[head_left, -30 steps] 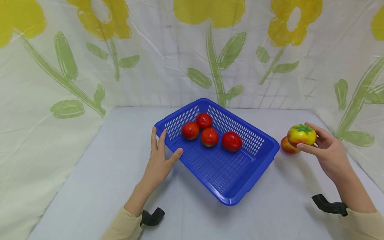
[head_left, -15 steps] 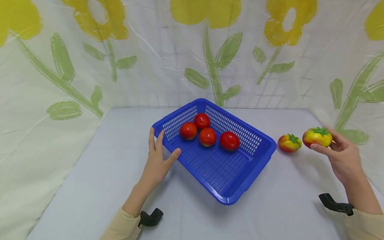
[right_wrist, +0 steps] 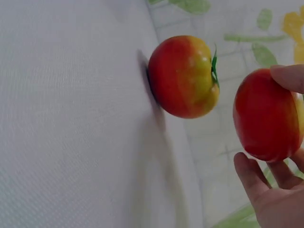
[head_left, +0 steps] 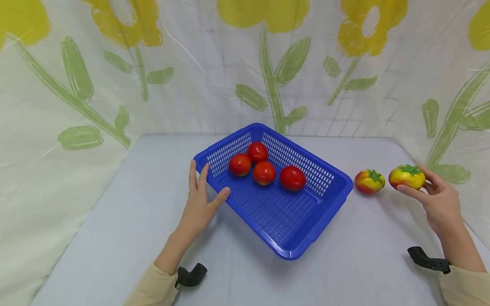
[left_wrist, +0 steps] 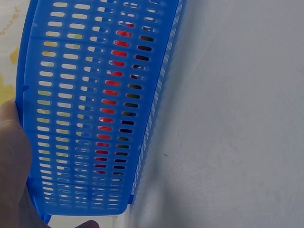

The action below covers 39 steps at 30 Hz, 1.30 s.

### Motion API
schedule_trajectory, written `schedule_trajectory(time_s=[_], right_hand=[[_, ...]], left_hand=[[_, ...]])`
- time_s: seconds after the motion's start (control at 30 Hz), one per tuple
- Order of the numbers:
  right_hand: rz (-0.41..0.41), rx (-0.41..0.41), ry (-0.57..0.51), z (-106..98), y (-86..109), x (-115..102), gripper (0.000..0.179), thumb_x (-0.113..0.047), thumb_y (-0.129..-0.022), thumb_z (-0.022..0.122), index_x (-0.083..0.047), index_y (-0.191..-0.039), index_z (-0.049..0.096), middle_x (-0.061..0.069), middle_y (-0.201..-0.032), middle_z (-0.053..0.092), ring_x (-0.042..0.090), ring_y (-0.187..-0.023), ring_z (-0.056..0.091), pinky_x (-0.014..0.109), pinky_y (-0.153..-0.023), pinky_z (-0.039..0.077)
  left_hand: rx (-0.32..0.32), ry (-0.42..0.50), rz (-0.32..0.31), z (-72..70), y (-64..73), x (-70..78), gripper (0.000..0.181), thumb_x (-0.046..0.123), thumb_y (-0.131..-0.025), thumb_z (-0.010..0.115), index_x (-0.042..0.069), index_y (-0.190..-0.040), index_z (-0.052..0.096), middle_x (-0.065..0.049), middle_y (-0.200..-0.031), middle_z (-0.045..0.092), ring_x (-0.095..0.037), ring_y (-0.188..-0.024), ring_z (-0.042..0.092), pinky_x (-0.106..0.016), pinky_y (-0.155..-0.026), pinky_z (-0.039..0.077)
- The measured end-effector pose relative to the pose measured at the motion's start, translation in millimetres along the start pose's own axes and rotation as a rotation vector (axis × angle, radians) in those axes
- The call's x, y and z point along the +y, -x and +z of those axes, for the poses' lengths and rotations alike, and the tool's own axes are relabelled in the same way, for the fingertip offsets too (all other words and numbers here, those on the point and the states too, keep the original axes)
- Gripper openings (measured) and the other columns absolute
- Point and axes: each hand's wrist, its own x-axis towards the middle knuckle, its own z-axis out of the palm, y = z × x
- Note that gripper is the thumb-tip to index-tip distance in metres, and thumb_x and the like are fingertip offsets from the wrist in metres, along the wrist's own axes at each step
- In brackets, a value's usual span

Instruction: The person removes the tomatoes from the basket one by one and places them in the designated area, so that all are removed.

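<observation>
In the head view my right hand (head_left: 440,197) pinches a yellow and red tomato (head_left: 407,177) with a green leafy top, between thumb and fingers. It hangs above the table. Just left of it another yellow-red tomato (head_left: 369,182) rests on the cloth; the right wrist view shows a gap between this resting tomato (right_wrist: 183,77) and the held tomato (right_wrist: 267,116). My left hand (head_left: 199,208) has its fingers spread at the left corner of a blue plastic basket (head_left: 306,244), touching the rim. Inside lie several red tomatoes (head_left: 264,172), grouped toward the back left.
A white cloth covers the table (head_left: 126,229). Behind it hangs a curtain (head_left: 199,106) printed with yellow flowers and green leaves, closing in the back and both sides. A black wrist mount (head_left: 191,275) sits on each forearm.
My right hand has moved to the right and slightly down with its tomato, uncovering more of the tomato on the cloth. My left hand and the basket have stayed nearly in place.
</observation>
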Motion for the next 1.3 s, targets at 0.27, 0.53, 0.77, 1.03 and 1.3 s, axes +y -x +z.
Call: schedule_trajectory(time_s=[0.27,0.53,0.77,1.03,1.3], right_hand=[[0.095,0.052,0.218,-4.2,-2.3,6.9,0.083,-0.026,-0.084,0.080,-0.028,-0.154,0.035,-0.007,-0.147,0.037,0.006,-0.112,0.039,0.004,-0.082,0.039],[0.076,0.031,0.298,-6.5,-0.5,12.7,0.084,-0.027,-0.085,0.079,-0.028,-0.155,0.032,-0.010,-0.152,0.033,0.002,-0.121,0.036,0.004,-0.089,0.034],[0.104,0.018,0.383,-9.5,3.0,15.5,0.085,-0.038,-0.088,0.074,-0.029,-0.157,0.025,-0.001,-0.161,0.021,0.022,-0.139,0.028,0.011,-0.101,0.029],[0.152,0.010,0.433,-7.0,-3.3,14.3,0.089,-0.048,-0.087,0.071,-0.023,-0.158,0.022,0.013,-0.161,0.018,0.040,-0.139,0.025,0.034,-0.111,0.028],[0.160,-0.027,0.477,-11.8,-9.7,20.4,0.093,-0.049,-0.086,0.072,-0.016,-0.158,0.023,0.021,-0.157,0.022,0.045,-0.129,0.028,0.054,-0.107,0.032]], left_hand=[[-0.007,-0.003,0.018,-0.1,-2.8,0.4,0.091,0.060,-0.092,0.057,0.023,-0.160,0.008,0.005,-0.160,-0.022,-0.040,-0.145,0.012,-0.064,-0.103,0.030],[-0.007,-0.005,-0.002,2.6,0.2,-2.3,0.092,0.060,-0.091,0.058,0.022,-0.160,0.008,0.006,-0.160,-0.022,-0.041,-0.145,0.013,-0.063,-0.102,0.032],[-0.015,0.016,-0.007,5.8,2.1,-2.9,0.093,0.060,-0.091,0.058,0.023,-0.160,0.008,0.007,-0.160,-0.023,-0.040,-0.145,0.014,-0.061,-0.102,0.032],[-0.001,0.015,0.011,3.7,0.8,-2.3,0.092,0.059,-0.091,0.058,0.023,-0.160,0.008,0.005,-0.160,-0.022,-0.040,-0.145,0.013,-0.061,-0.103,0.032],[-0.003,0.005,0.003,1.4,-0.2,-1.8,0.092,0.060,-0.091,0.058,0.025,-0.160,0.007,0.006,-0.160,-0.023,-0.040,-0.145,0.012,-0.062,-0.102,0.033]])
